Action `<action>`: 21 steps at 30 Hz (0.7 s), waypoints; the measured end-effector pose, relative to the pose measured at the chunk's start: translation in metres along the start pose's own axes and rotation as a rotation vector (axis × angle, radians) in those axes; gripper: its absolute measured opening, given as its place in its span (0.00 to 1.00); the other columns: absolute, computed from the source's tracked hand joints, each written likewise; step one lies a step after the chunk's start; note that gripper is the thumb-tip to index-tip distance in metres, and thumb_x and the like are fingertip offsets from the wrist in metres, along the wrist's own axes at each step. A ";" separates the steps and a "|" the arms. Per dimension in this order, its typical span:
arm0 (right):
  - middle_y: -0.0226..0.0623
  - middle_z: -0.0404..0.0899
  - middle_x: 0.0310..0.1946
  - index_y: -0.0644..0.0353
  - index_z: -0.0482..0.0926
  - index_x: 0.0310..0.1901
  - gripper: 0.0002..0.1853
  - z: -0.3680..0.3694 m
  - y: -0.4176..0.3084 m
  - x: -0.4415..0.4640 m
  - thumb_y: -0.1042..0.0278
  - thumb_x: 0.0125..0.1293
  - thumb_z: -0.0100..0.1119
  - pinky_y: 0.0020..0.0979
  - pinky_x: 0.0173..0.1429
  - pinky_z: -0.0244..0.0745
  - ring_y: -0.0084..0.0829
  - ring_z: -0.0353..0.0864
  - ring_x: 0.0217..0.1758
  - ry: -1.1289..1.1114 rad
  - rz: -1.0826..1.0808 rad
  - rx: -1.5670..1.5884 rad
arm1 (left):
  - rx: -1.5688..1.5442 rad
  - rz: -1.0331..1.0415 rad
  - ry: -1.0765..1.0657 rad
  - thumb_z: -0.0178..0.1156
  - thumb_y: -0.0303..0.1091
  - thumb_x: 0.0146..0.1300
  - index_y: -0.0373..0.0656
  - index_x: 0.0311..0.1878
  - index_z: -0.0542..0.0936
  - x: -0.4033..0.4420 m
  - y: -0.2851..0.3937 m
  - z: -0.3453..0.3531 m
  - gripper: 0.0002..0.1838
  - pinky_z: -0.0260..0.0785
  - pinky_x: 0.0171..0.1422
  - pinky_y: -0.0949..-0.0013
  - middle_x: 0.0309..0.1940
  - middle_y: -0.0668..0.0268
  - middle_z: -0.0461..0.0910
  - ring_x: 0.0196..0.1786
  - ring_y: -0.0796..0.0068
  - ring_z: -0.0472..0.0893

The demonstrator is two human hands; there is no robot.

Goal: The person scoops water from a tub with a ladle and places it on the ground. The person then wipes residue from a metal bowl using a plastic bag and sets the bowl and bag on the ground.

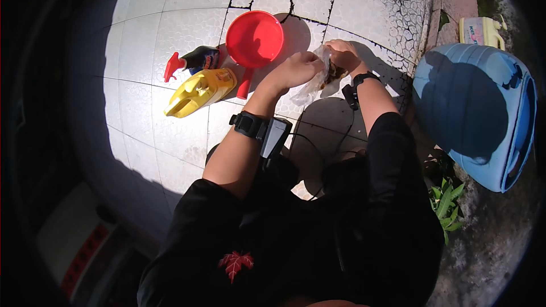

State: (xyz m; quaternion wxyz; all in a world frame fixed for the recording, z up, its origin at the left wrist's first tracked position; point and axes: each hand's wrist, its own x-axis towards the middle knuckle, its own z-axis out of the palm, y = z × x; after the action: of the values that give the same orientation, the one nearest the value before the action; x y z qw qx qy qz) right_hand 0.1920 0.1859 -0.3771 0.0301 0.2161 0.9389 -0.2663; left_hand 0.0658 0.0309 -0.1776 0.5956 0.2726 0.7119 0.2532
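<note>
A clear, crumpled plastic bag (pixel 310 91) hangs between my two hands above the tiled floor. My left hand (pixel 297 70) is closed, its fingers pinching the bag's near left side. On the other side, my right hand (pixel 344 55) has its fingers curled round the bag's upper part. Something brownish (pixel 335 74) shows in or against the bag below my right hand; its kind cannot be made out. Just left of my hands, a red plastic dipper (pixel 254 38) rests on the tiles, its handle pointing toward me.
A yellow jug (pixel 202 92) and a dark spray bottle (pixel 200 59) with a red trigger lie left of the dipper. To the right stand a large blue plastic barrel (pixel 466 105) on its side and a pale yellow container (pixel 481 31). A green plant (pixel 448 204) grows near the barrel.
</note>
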 end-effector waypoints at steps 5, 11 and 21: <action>0.45 0.81 0.38 0.56 0.80 0.40 0.11 -0.014 0.026 0.001 0.69 0.56 0.51 0.40 0.50 0.73 0.47 0.79 0.44 -0.030 -0.064 0.101 | -0.111 0.147 -0.046 0.50 0.44 0.63 0.42 0.43 0.79 -0.007 0.015 -0.015 0.16 0.63 0.47 0.75 0.39 0.71 0.78 0.43 0.80 0.72; 0.46 0.80 0.44 0.57 0.78 0.46 0.15 -0.056 0.006 -0.011 0.63 0.61 0.48 0.38 0.54 0.72 0.46 0.78 0.50 -0.269 0.089 0.139 | -0.292 0.222 -0.031 0.51 0.39 0.65 0.41 0.40 0.78 -0.006 0.023 -0.020 0.12 0.61 0.46 0.77 0.36 0.71 0.76 0.39 0.83 0.69; 0.45 0.79 0.44 0.59 0.75 0.49 0.21 -0.004 0.044 -0.036 0.55 0.58 0.53 0.35 0.56 0.70 0.44 0.77 0.50 -0.052 0.346 0.298 | -0.188 0.194 -0.054 0.51 0.42 0.58 0.37 0.41 0.80 -0.008 0.029 -0.010 0.18 0.66 0.48 0.72 0.36 0.64 0.80 0.42 0.74 0.75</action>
State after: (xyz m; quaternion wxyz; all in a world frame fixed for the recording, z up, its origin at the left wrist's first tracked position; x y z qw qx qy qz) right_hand 0.2433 0.2076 -0.3885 0.0671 0.3693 0.8370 -0.3983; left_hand 0.0600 0.0460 -0.1503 0.6101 0.2899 0.6391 0.3678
